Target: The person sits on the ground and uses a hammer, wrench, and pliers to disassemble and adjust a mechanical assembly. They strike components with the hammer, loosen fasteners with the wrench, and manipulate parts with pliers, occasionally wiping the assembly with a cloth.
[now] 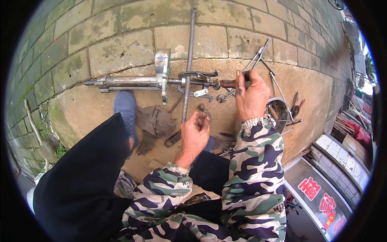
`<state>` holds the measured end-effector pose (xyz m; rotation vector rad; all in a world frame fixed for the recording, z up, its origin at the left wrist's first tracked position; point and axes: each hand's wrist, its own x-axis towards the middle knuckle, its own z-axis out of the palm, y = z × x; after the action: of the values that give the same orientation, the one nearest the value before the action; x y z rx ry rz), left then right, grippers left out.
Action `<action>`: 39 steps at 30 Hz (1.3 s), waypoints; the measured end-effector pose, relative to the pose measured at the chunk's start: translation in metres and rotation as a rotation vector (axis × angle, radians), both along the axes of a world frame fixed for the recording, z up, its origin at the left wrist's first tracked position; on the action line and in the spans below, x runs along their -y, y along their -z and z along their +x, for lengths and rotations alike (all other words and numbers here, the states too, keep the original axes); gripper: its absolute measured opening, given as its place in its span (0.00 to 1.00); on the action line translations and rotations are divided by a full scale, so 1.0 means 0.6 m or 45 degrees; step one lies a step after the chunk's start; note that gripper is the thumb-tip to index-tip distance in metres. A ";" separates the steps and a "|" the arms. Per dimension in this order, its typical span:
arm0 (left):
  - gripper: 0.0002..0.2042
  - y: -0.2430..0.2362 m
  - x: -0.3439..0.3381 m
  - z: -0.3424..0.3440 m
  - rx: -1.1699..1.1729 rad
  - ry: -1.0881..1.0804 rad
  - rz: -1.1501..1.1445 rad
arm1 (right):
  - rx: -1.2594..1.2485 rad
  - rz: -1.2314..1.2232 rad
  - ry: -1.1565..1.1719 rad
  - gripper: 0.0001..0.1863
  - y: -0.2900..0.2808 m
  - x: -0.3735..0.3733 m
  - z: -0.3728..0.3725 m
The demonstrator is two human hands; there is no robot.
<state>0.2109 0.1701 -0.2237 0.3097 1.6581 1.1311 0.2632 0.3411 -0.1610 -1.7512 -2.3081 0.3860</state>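
My right hand (253,97) is closed round a red-and-black-handled tool (229,84), which lines up with the screw end of a gear puller (198,84). The puller's dark jaws sit against a metal bracket (162,68) on a long steel shaft (129,82) lying on the ground. A long round bar (189,52) crosses the puller. Just below the bar's near end my left hand (194,135) is raised with its fingers curled together. Whether anything is in those fingers is hidden. A small dirty object (203,108) shows just beyond its fingertips.
A brown rag (155,121) lies beside my shoe (125,111). On the right are a Y-shaped socket wrench (260,58), an open-end wrench (223,97), a metal bowl (282,105) with tools, and a spring (295,99). A sign board (310,173) stands at lower right.
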 end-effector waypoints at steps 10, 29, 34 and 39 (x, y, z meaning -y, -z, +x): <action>0.19 0.044 -0.023 -0.053 -0.629 0.251 -0.347 | -1.154 -0.638 0.225 0.17 0.013 -0.041 -0.030; 0.12 0.071 -0.057 -0.052 -0.529 0.262 -0.469 | -1.364 -0.284 0.463 0.23 0.061 -0.059 -0.049; 0.12 0.077 -0.053 -0.052 -0.577 0.276 -0.452 | -1.270 -0.192 0.415 0.19 0.105 -0.064 -0.022; 0.10 0.095 -0.061 -0.033 -0.608 0.215 -0.488 | -1.322 -0.279 0.555 0.21 0.117 -0.069 -0.001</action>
<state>0.1913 0.2067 -0.2804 0.4868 2.1770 0.6183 0.2626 0.3826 -0.2310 -1.5109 -1.1645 1.1453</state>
